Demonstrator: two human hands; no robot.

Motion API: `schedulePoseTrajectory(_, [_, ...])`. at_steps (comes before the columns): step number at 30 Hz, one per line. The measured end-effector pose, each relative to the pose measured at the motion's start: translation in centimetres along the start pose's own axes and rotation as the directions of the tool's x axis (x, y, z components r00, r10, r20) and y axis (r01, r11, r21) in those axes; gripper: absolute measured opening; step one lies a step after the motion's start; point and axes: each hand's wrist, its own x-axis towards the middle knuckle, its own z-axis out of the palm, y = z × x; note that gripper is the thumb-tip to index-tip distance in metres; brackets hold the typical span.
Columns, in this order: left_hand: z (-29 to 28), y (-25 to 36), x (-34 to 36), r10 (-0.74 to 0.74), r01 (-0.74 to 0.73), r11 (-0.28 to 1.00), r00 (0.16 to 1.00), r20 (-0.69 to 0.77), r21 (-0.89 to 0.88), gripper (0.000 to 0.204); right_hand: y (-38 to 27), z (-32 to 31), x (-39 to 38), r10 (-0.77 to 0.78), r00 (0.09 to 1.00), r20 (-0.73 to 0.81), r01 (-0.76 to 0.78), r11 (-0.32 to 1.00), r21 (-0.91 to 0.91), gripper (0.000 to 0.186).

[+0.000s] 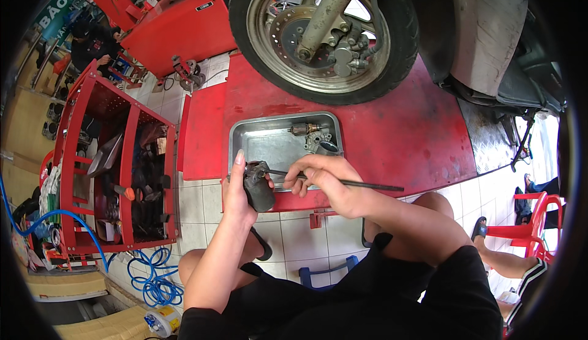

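Red platform (404, 135): lay beneath far wheel (297, 49)
Left hand (236, 194): gripped dark cylinder (260, 195)
Right hand (329, 181): gripped black rod (380, 186)

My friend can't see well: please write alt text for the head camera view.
The left fingers hold a dark cylindrical part; the right fingers hold a dark rod toward its top. Beyond, a metal tray with metal pieces sits on a red platform before a motorbike wheel.

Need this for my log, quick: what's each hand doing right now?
Left hand: closed, holding a dark rounded part.
Right hand: closed, holding a thin dark rod.
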Motion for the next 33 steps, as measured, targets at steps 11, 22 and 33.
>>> schedulePoseTrajectory(11, [0.5,0.8,-1.6,0.222,-0.218,0.946,0.975,0.008,0.242,0.044,0.4,-0.3,-0.7,-0.091,0.985,0.146,0.099,0.994,-0.050,0.013])
schedulePoseTrajectory(22, [-1.1,2.0,-1.6,0.050,-0.069,0.945,0.996,0.067,0.320,0.041,-0.1,0.0,-0.3,-0.287,0.872,0.397,0.461,0.755,-0.466,0.008])
schedulePoseTrajectory(33, [-0.7,1.0,-0.7,-0.102,0.102,0.979,0.995,-0.009,0.176,0.049,0.1,0.2,0.6,-0.237,0.963,0.126,0.269,0.858,-0.438,0.015])
